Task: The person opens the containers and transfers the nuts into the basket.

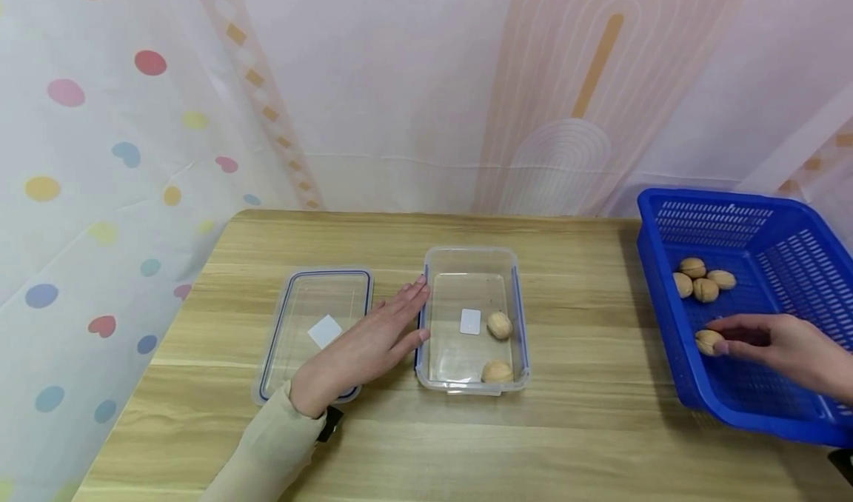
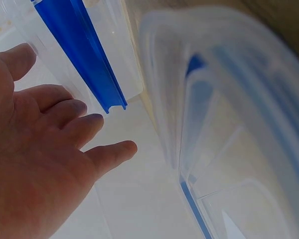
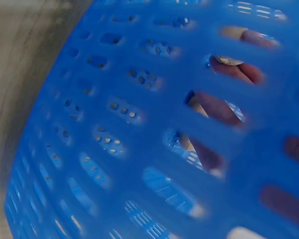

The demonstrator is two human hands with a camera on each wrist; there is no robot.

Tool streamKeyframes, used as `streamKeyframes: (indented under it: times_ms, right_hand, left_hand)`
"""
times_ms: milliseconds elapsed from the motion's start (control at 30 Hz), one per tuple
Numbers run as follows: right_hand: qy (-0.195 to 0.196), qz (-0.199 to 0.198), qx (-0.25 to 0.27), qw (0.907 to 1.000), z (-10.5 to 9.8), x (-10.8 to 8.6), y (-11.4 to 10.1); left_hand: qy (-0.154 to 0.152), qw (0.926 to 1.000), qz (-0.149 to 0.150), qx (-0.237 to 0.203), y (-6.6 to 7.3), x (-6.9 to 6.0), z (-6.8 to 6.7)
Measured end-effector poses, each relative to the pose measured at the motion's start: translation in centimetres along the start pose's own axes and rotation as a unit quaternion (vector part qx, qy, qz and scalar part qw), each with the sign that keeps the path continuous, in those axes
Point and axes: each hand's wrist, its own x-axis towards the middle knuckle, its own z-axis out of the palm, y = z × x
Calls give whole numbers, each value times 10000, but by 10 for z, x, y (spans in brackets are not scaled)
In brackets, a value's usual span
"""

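Observation:
My left hand [image 1: 373,339] lies with extended fingers along the left side of a clear plastic food container [image 1: 460,389]. In the left wrist view, its fingers [image 2: 114,152] are near the container's blue side latch [image 2: 79,50]. Two walnuts, one near the right wall [image 1: 499,325] and one in the front corner [image 1: 497,372], sit inside beside a white label. Within the blue basket [image 1: 689,380], my right hand [image 1: 786,350] pinches a walnut [image 1: 708,342] between thumb and fingers. The right wrist view shows mostly basket wall [image 3: 139,104], with parts of the fingers visible through its slots.
The container's clear lid [image 1: 280,339], blue-sealed and labelled, lies to the left, partly beneath my left forearm and hand. Several more walnuts [image 1: 706,289] are grouped at the basket's left. Behind the wooden table [image 1: 426,450] hangs a patterned curtain [image 1: 413,80].

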Motion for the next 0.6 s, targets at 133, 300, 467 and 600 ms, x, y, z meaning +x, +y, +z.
streamKeyframes:
  times_ms: [133, 300, 467, 600]
  right_hand:
    - [6, -9, -10, 10000, 4, 2, 3]
    - [-37, 39, 3, 10000, 5, 5, 5]
    - [-85, 36, 3, 10000, 6, 5, 6]
    - [-126, -5, -3, 9999, 7, 5, 6]
  left_hand:
    - [-15, 10000, 4, 10, 1, 0, 0]
    - [-6, 10000, 7, 34, 1, 0, 0]
    - [22, 10000, 27, 58, 0, 0, 0]
    - [-6, 10000, -3, 35, 0, 1, 1]
